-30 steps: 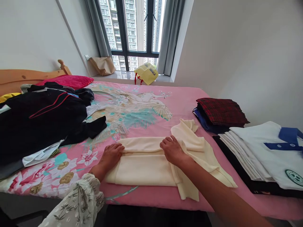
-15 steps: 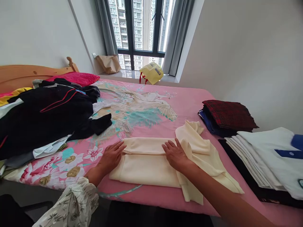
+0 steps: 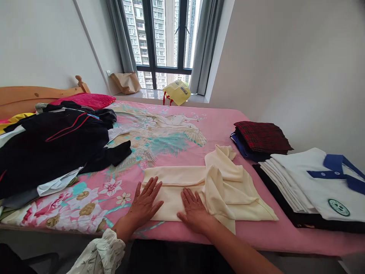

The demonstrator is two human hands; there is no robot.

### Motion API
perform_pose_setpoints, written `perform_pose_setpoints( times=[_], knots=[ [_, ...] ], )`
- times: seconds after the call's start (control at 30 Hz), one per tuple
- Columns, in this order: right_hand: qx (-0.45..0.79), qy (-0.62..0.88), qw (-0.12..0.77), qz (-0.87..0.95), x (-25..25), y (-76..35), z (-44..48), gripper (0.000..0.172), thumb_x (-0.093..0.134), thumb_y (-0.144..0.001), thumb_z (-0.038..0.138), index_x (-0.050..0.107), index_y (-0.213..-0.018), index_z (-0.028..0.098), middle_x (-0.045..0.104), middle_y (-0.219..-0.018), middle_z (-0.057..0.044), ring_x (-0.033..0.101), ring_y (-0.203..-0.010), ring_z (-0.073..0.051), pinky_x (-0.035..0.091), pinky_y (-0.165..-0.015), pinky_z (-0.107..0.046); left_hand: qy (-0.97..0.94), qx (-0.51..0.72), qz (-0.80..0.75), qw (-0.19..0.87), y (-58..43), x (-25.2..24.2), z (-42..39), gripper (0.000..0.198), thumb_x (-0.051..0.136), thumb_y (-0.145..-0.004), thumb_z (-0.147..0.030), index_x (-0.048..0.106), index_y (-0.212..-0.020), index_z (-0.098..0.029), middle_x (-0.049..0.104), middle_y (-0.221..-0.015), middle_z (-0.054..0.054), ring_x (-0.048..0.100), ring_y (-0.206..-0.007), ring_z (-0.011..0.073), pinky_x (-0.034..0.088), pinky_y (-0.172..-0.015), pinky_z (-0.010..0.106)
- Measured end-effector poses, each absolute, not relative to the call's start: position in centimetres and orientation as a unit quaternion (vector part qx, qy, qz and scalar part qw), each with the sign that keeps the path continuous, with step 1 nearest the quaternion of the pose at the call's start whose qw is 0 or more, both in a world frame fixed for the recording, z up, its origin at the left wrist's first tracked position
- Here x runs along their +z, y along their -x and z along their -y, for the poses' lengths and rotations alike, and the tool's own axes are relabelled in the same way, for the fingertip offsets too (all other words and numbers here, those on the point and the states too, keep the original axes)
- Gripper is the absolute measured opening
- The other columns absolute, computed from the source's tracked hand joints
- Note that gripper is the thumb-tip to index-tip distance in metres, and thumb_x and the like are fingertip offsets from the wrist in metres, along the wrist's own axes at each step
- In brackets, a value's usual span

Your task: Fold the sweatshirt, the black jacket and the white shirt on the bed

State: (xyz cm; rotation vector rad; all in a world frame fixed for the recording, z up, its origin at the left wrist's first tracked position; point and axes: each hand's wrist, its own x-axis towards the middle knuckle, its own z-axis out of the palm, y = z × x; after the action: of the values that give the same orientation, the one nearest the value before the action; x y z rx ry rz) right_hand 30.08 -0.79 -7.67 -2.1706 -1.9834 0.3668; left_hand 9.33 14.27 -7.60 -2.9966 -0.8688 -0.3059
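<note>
Left grip and right grip, fingers splayed, clasp nothing over cream cloth, folded between them, seemingly unfinished where rumpled rightward.

Soft daylight comes through the far window, its panes nearly white in places, with glare on the glossy sill. The right wall dims toward its upper far-right corner. Faint shadows fill the folds of the cream garment; the black clothes at left lose detail. Wide-angle distortion bows the near edge of the bed.
</note>
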Motion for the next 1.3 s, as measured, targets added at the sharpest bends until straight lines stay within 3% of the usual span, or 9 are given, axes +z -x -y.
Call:
perform_pose_setpoints(
  times=[0.2, 0.33, 0.5, 0.6, 0.77, 0.97, 1.07, 1.17, 1.3],
  knots=[
    [0.076, 0.726, 0.251, 0.635, -5.5, -30.0, 4.9, 0.034, 0.042, -0.089, 0.025, 0.056, -0.119, 0.019, 0.056, -0.123, -0.009, 0.046, -0.119, -0.022, 0.034, -0.105, -0.041, 0.945, -0.095, 0.312, -0.030, -8.6, -8.3, -13.9, 0.049, 0.042, -0.088, -0.043, 0.046, -0.132, -0.024, 0.034, -0.147, 0.010, 0.025, -0.137, 0.0283, 0.015, -0.108, 0.058],
    [-0.048, 0.757, 0.344, 0.553, -5.4, -35.8, 10.1, 0.026, 0.041, -0.090, 0.030, 0.057, -0.108, 0.021, 0.060, -0.107, -0.009, 0.052, -0.105, -0.023, 0.039, -0.096, -0.042, 0.910, -0.139, 0.391, -0.020, -5.0, -9.7, -14.5, 0.047, 0.039, -0.088, -0.040, 0.052, -0.127, -0.017, 0.042, -0.141, 0.015, 0.035, -0.132, 0.0303, 0.028, -0.105, 0.055],
    [-0.084, 0.888, 0.280, 0.355, -9.6, -46.0, 16.1, 0.040, 0.040, -0.083, 0.044, 0.056, -0.107, 0.015, 0.061, -0.109, -0.013, 0.053, -0.104, -0.028, 0.038, -0.094, -0.044, 0.905, -0.163, 0.392, -0.020, -3.2, -10.7, -14.0, 0.054, 0.039, -0.087, -0.045, 0.049, -0.129, -0.013, 0.041, -0.141, 0.018, 0.036, -0.132, 0.0296, 0.033, -0.106, 0.048],
    [0.011, 0.916, 0.228, 0.331, -10.6, -49.0, 18.1, 0.040, 0.038, -0.084, 0.045, 0.059, -0.104, 0.017, 0.064, -0.104, -0.010, 0.057, -0.098, -0.025, 0.042, -0.089, -0.038, 0.934, -0.164, 0.315, 0.023, -4.1, -10.1, -13.3, 0.058, 0.046, -0.083, -0.051, 0.045, -0.133, -0.021, 0.037, -0.145, 0.013, 0.030, -0.135, 0.0308, 0.019, -0.110, 0.055],
    [-0.018, 0.918, 0.191, 0.347, -8.8, -50.4, 18.1, 0.043, 0.036, -0.086, 0.038, 0.056, -0.113, 0.010, 0.058, -0.117, -0.014, 0.050, -0.111, -0.026, 0.035, -0.097, -0.038, 0.973, -0.137, 0.176, 0.060, -5.2, -10.4, -13.3, 0.047, 0.050, -0.082, -0.047, 0.051, -0.127, -0.031, 0.048, -0.138, 0.005, 0.043, -0.128, 0.0262, 0.000, -0.113, 0.052],
    [0.054, 0.906, 0.167, 0.385, -7.8, -51.2, 16.6, 0.042, 0.046, -0.075, 0.020, 0.057, -0.116, 0.016, 0.061, -0.114, -0.009, 0.051, -0.107, -0.022, 0.037, -0.086, -0.030, 0.968, -0.121, 0.207, 0.070, -6.3, -11.6, -13.5, 0.046, 0.045, -0.079, -0.019, 0.056, -0.122, -0.031, 0.052, -0.135, 0.004, 0.045, -0.126, 0.0256, 0.006, -0.112, 0.054],
    [0.097, 0.906, 0.161, 0.379, -7.8, -51.8, 16.4, 0.025, 0.047, -0.079, 0.033, 0.064, -0.088, 0.017, 0.066, -0.087, -0.007, 0.057, -0.082, -0.020, 0.037, -0.065, -0.027, 0.966, -0.103, 0.228, 0.059, -6.9, -10.9, -12.6, 0.052, 0.041, -0.077, -0.012, 0.055, -0.123, -0.031, 0.051, -0.136, 0.004, 0.044, -0.127, 0.0253, 0.013, -0.110, 0.055],
    [0.137, 0.908, 0.159, 0.362, -8.2, -52.8, 17.3, 0.037, 0.043, -0.081, 0.048, 0.058, -0.070, 0.017, 0.061, -0.068, -0.003, 0.054, -0.063, -0.016, 0.031, -0.054, -0.025, 0.965, -0.079, 0.243, 0.052, -6.5, -9.8, -11.7, 0.058, 0.042, -0.074, -0.009, 0.052, -0.127, -0.030, 0.046, -0.140, 0.005, 0.038, -0.131, 0.0254, 0.020, -0.108, 0.055],
    [0.191, 0.916, 0.119, 0.333, -9.4, -54.1, 18.7, 0.047, 0.045, -0.075, 0.062, 0.050, -0.059, 0.018, 0.052, -0.056, -0.001, 0.049, -0.055, -0.016, 0.025, -0.050, -0.025, 0.954, -0.081, 0.284, 0.053, -5.3, -8.9, -11.3, 0.060, 0.043, -0.071, -0.007, 0.053, -0.127, -0.026, 0.045, -0.140, 0.008, 0.038, -0.131, 0.0276, 0.025, -0.107, 0.055]
  ],
)
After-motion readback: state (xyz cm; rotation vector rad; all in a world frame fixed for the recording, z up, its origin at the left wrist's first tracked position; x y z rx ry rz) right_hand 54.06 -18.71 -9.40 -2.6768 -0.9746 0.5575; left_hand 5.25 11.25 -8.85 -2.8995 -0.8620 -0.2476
